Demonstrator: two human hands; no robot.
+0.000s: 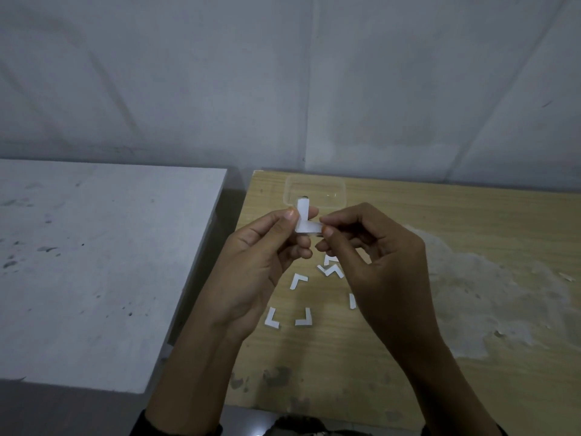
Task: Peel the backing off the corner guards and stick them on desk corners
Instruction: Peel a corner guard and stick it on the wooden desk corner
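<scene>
I hold a white L-shaped corner guard (305,220) up in front of me, above the wooden desk (440,309). My left hand (264,262) pinches its upright arm between thumb and fingers. The thumb and forefinger of my right hand (371,256) pinch the tip of its lower arm. Several white L-shaped pieces (298,281) lie scattered on the desk below my hands; one of these pieces (352,301) is partly hidden by my right hand.
A clear plastic container (314,190) sits at the back of the wooden desk, behind my hands. A white table (94,262) stands to the left, separated by a dark gap (232,196). A pale rough patch (487,294) covers the desk's right part. A grey wall is behind.
</scene>
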